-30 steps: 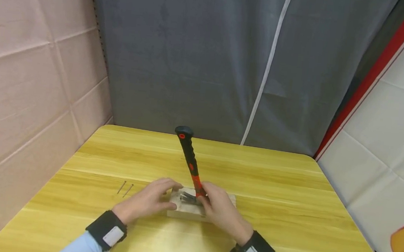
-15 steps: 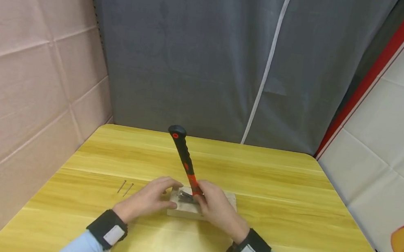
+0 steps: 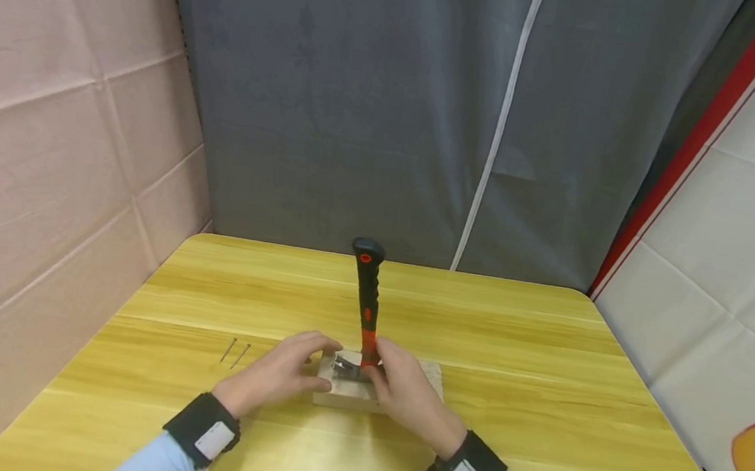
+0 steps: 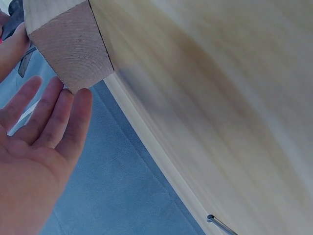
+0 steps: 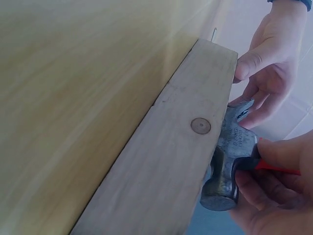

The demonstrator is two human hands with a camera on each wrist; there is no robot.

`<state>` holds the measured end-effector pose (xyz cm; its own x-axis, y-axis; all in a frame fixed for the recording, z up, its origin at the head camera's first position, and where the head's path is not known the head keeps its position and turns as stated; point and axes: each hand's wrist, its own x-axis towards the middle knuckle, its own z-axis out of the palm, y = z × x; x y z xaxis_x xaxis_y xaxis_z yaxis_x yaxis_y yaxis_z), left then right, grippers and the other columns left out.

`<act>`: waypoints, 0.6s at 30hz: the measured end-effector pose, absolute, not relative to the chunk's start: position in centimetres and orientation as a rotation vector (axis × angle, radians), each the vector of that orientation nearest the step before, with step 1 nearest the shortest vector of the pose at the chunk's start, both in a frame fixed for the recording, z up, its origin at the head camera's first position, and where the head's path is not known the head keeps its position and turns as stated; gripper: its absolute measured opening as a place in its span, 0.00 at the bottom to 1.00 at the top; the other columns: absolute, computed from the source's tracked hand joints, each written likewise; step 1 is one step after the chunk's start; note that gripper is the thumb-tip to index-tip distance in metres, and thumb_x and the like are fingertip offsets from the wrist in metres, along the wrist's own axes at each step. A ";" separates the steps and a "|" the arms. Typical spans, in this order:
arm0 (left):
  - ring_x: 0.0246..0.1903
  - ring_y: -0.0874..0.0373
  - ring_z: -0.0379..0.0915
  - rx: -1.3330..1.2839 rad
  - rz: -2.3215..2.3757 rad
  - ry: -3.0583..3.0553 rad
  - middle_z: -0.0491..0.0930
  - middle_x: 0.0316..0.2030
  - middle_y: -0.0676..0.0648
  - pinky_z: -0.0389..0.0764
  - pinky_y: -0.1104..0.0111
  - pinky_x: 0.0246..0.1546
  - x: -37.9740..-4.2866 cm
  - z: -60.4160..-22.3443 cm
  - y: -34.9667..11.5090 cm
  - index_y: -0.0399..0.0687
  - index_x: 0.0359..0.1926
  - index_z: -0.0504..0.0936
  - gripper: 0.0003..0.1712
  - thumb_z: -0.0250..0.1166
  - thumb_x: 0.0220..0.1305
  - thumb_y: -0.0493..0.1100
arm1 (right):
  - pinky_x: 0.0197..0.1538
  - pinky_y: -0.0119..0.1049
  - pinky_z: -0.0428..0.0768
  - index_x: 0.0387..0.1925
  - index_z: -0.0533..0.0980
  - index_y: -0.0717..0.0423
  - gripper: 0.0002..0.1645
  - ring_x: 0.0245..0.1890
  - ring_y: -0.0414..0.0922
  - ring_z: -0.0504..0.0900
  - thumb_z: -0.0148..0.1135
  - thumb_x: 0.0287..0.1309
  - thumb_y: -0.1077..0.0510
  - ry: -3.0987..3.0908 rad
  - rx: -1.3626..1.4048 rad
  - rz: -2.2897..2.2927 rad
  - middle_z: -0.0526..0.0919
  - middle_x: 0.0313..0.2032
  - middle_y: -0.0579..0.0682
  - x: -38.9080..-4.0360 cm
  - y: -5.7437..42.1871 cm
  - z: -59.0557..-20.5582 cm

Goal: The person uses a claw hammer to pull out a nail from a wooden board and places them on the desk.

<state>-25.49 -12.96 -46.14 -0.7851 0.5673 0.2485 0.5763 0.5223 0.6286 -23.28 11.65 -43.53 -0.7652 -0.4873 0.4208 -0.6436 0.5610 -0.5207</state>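
Observation:
A claw hammer (image 3: 368, 288) with a black and red handle stands nearly upright, its metal head (image 5: 234, 142) on top of a pale wooden block (image 3: 348, 401). My right hand (image 3: 408, 389) grips the handle's base close to the head, thumb and fingers on either side. At the block's left end, my left hand (image 3: 282, 373) holds it, thumb at the near side and fingers at the far side. In the left wrist view the fingertips touch the edge of the block's end face (image 4: 73, 51). Whatever sits under the claw is mostly hidden.
Two loose nails, a left one (image 3: 229, 350) and a right one (image 3: 240, 355), lie on the yellow wood-grain table (image 3: 510, 349) left of the block. A grey curtain (image 3: 335, 108) hangs behind the table, with pale cloth walls at both sides.
The hammer handle first tilted a little to the left, then swung right and is now closer to upright. My right hand shifted slightly; my left hand stays at the block.

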 end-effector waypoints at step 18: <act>0.57 0.53 0.76 -0.991 -1.117 -2.752 0.79 0.57 0.50 0.82 0.58 0.55 -25.4 -46.1 -12.8 0.45 0.63 0.79 0.31 0.77 0.59 0.43 | 0.39 0.34 0.85 0.45 0.76 0.59 0.15 0.38 0.41 0.84 0.70 0.60 0.71 -2.550 0.898 1.075 0.85 0.40 0.46 -23.3 12.4 -43.7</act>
